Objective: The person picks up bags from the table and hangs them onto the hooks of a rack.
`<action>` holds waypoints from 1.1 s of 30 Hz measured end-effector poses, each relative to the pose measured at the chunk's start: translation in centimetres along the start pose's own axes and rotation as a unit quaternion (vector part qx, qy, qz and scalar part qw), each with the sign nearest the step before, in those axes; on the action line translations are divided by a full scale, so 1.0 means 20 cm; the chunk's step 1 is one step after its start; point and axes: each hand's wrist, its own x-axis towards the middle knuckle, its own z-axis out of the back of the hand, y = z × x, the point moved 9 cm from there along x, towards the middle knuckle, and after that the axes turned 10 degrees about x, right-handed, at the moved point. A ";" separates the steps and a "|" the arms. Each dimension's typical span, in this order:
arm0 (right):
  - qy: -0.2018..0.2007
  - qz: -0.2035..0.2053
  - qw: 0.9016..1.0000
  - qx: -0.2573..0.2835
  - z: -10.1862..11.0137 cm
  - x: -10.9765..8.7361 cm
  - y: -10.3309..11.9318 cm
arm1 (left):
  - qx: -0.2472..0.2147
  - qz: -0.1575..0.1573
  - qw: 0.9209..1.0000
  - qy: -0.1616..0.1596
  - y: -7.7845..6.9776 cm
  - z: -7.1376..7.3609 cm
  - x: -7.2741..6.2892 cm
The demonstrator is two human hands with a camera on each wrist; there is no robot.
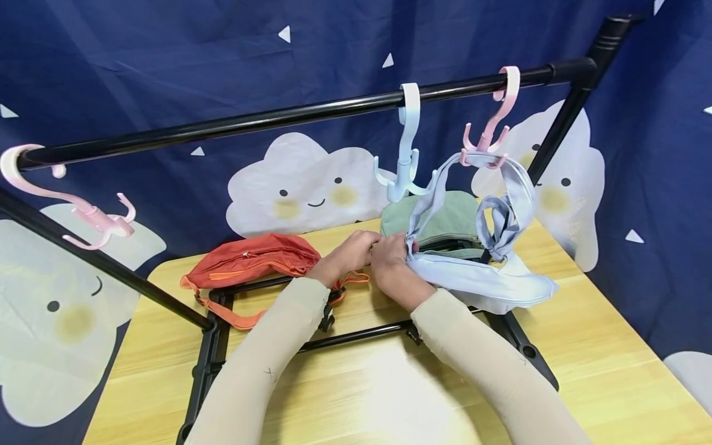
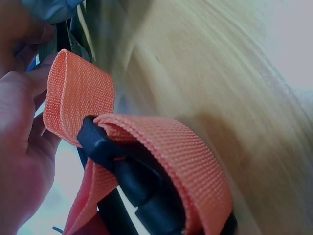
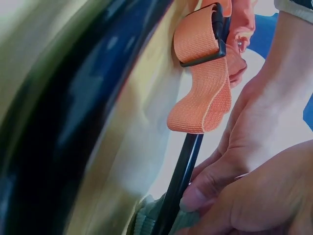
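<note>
Nearest: two beige sleeves (image 1: 247, 371) reaching forward over a wood-grained table (image 1: 345, 395), forearms crossing above the lower front bar (image 1: 361, 335) of a black rack.

Beyond the bar, left hand (image 1: 346, 254) and right hand (image 1: 392, 259) meet, fingers bent and close together. At the fingertips, the right wrist view shows ribbed green fabric, the left thumb against it; a black rod passes just beside that thumb. Tips partly hidden: cannot tell whether either hand is clamped on the fabric.

An orange strap (image 2: 83, 93) with a black buckle (image 2: 139, 181) hangs near the left hand, looped in front of its fingers in the left wrist view. It belongs to the red-orange bag (image 1: 261, 258), lying left of the hands over a rear bar.

Right of the hands: light blue bag (image 1: 489, 281), tilted, strap looped over the right-hand pink hook (image 1: 489, 130). Behind it, on the table, the green bag (image 1: 450, 213), partly covered.

Overhead, the black top bar (image 1: 250, 128) carries that hook, a pale blue hook (image 1: 408, 148) and another pink hook (image 1: 91, 216) at far left.

Farthest: navy backdrop (image 1: 334, 55), white smiling clouds.
</note>
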 end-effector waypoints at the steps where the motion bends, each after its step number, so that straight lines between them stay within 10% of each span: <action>1: -0.003 -0.001 1.000 0.006 0.00 0.00 0.00 | 0.002 -0.001 1.000 -0.002 0.00 0.00 0.00; 18: -0.026 0.039 0.995 0.086 0.03 -0.03 0.01 | 0.020 -0.047 0.999 -0.019 0.02 0.08 -0.07; 33: -0.055 0.053 0.994 0.075 0.05 -0.03 0.02 | -0.027 0.014 0.999 0.011 0.14 0.13 -0.18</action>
